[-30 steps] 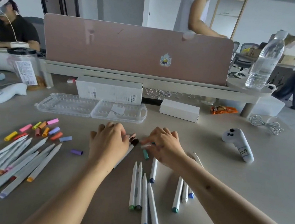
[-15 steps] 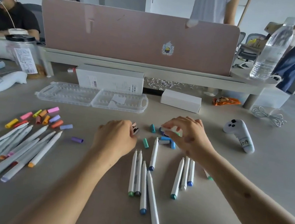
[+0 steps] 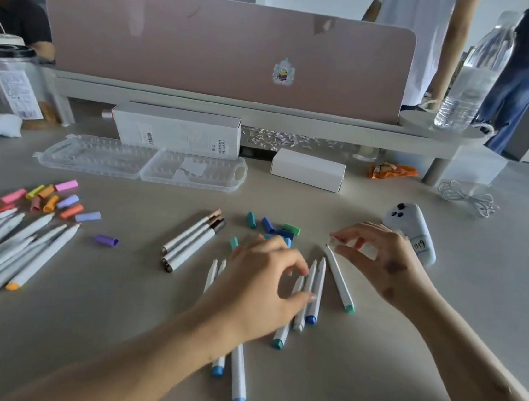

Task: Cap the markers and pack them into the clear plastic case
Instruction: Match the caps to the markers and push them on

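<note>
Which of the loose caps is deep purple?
The purple cap, lying alone just right of the left marker pile; the lilac caps are paler.

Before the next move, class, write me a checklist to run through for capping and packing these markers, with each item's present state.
1. Clear plastic case lies open: ok.
2. Blue and green caps lie loose near the hands: ok.
3. Green-ended marker capped: not ok, tip bare.
4. Right hand pinches a cap: cannot tell.
5. Left hand grips one marker: cannot tell.
6. Brown and grey markers capped: ok.
</note>
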A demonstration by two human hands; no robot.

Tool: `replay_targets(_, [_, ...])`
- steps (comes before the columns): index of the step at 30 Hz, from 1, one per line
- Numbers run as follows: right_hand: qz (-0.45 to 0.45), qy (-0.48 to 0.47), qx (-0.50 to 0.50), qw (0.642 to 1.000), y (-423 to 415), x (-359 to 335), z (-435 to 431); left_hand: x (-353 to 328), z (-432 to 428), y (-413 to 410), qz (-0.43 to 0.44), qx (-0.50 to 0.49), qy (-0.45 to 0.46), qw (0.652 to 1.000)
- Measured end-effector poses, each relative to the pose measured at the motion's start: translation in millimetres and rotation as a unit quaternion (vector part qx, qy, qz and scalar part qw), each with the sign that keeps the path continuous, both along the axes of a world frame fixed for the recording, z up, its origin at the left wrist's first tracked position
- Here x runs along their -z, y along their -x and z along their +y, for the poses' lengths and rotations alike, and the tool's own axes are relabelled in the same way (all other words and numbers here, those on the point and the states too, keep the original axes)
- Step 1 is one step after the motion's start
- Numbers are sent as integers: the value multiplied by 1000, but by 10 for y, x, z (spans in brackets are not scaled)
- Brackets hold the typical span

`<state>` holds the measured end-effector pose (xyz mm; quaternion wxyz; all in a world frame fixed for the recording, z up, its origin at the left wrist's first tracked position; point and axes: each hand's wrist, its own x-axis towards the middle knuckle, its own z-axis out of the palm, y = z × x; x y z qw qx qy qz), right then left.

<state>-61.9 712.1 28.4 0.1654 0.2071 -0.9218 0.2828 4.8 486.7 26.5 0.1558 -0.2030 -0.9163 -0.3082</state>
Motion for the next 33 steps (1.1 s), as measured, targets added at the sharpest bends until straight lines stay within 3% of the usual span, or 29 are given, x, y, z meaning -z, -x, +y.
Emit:
replay_targets(5, [21, -11, 0, 1000, 4, 51, 10, 91, 97, -18, -34, -64, 80, 994])
replay_targets(14, [2, 17, 4, 1000, -25, 107, -40, 159, 40, 64, -51, -84, 108, 989])
replay_targets(20, [11, 17, 10, 1000, -16, 122, -41, 198, 40, 154, -35, -78, 24, 996])
replay_targets(27, [-40, 178, -3, 983, -21, 82, -52, 86, -44, 136, -17, -89, -113, 990])
replay_targets(33, [-57, 166, -21, 984, -59, 79, -78, 51, -90, 113, -28, -81, -116, 989])
